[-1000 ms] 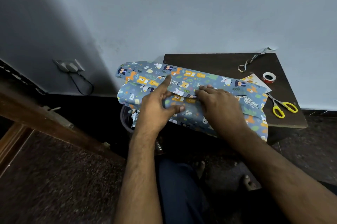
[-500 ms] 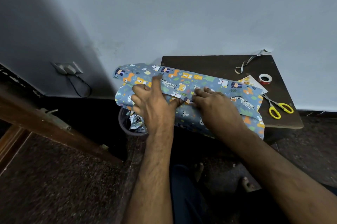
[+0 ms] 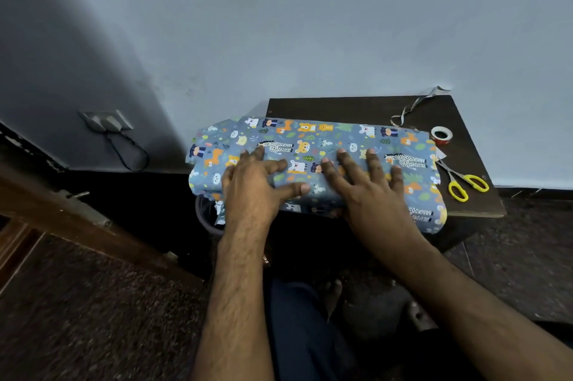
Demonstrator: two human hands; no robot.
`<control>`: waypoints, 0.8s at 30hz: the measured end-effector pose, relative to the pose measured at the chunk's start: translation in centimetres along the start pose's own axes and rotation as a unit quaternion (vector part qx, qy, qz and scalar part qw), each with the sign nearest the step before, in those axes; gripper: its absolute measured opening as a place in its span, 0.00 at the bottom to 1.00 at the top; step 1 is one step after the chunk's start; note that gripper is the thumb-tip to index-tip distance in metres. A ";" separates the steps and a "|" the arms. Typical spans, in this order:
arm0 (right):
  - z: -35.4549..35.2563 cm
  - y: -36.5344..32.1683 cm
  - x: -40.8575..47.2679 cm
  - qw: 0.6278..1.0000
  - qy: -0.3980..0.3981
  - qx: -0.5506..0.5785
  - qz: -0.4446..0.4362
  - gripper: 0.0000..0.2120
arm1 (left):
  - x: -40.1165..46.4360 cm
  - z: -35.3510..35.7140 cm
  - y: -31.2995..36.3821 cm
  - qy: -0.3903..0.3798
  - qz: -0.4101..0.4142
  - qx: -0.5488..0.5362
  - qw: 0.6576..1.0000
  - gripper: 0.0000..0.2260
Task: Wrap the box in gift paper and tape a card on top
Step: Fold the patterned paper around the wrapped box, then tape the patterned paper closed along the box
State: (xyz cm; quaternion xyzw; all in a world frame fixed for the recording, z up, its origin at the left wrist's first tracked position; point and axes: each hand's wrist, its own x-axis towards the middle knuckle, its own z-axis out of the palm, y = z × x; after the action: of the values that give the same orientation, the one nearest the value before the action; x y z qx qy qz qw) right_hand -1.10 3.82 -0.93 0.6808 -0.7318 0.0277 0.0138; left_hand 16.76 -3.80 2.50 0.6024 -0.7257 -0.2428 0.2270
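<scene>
Mid-frame, the left hand and right hand lie flat on the gift paper with fingers spread; scissors lie at right.

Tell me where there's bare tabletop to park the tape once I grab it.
Bare table runs along the far edge, between the wall and the wrapped box. The right end is crowded: ribbon, tape, scissors. A small patch lies right of the tape. Both hands cover the box.
</scene>
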 end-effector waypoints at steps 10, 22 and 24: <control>-0.9 0.1 2.6 0.999 -0.012 0.032 0.005 0.34 | 1.2 3.6 0.9 -0.065 0.126 0.014 0.990 0.31; -2.2 6.8 3.6 0.944 0.101 0.313 -0.004 0.10 | 4.9 8.6 6.8 0.124 0.158 -0.017 0.979 0.19; -2.3 10.6 3.6 0.910 0.176 0.351 0.134 0.07 | 5.3 8.9 6.6 0.120 0.152 0.004 0.981 0.12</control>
State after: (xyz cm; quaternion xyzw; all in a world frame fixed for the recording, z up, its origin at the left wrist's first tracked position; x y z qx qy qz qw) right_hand -11.99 1.11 1.38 0.5214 -0.7449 0.4038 -0.1010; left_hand 5.26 -7.24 -0.14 0.5104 -0.7776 -0.1285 0.3438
